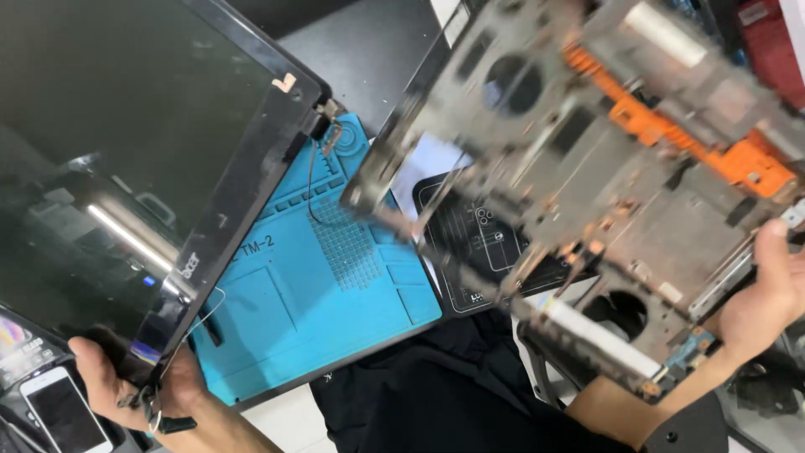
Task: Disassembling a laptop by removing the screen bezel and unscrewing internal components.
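Head camera looks down as we hold two laptop parts above the desk [285, 419]. Our left hand [126, 386] is closed around the lower corner of the screen panel [126, 151], whose long edge runs from lower left up to upper right. Our right hand [767, 294] grips the edge of the laptop base [604, 168], tilted, blurred, underside showing. Between them lies a blue mat [335, 277].
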